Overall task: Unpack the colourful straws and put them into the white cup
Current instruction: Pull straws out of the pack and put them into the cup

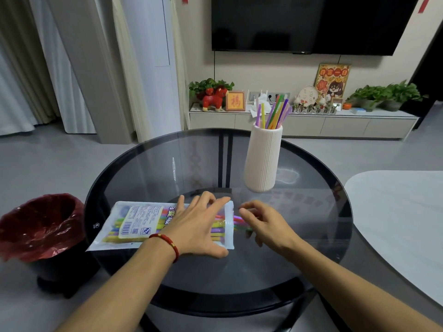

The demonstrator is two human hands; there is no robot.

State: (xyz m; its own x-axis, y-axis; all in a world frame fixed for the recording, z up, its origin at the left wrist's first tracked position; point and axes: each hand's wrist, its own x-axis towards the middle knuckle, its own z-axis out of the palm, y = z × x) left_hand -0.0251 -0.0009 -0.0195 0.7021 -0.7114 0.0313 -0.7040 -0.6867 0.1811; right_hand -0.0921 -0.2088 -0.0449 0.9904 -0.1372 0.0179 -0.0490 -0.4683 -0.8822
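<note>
L hand flat, grip open, pressing straw pack on tabletop | R hand grip pinching straws at pack mouth | white cup w/ straws, upright

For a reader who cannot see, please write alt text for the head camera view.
A left hand presses a clear plastic packet of colourful straws on a round glass table while the right hand pulls straws out; a white ribbed cup behind already holds several.

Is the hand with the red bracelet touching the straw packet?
Touching. The head view shows the left hand pressed flat on the straw packet, fingers spread over it.
</note>
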